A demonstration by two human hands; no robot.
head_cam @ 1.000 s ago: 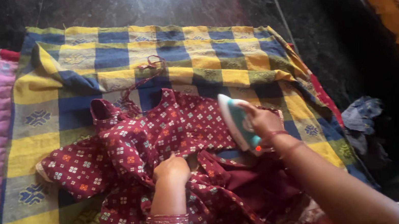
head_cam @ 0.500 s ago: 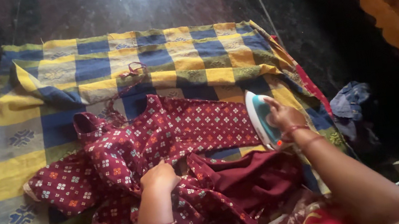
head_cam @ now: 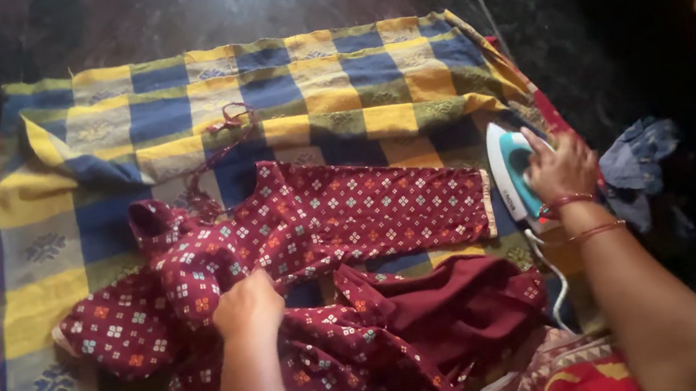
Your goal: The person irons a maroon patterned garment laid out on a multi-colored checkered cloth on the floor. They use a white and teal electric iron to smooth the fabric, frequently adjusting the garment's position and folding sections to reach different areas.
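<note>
Maroon printed cloth is filling the middle of the head view: I am looking down at a patterned garment (head_cam: pixel 302 255) lying on a yellow-and-blue checked blanket (head_cam: pixel 325 91) spread over a dark floor (head_cam: pixel 163 14). My left hand (head_cam: pixel 246 309) is pressing down, clenched, on the bunched cloth near the garment's body, pinning it. My right hand (head_cam: pixel 561 167) is gripping the handle of a teal and white iron (head_cam: pixel 511 178), which is sitting at the blanket's right edge, just past the sleeve's cuff. That sleeve (head_cam: pixel 386 208) is lying flat and smooth, so I judge it pressed; the body and near folds are looking crumpled and, I judge, are waiting their turn. Blue clothes (head_cam: pixel 643 157) are lying at the far right.
</note>
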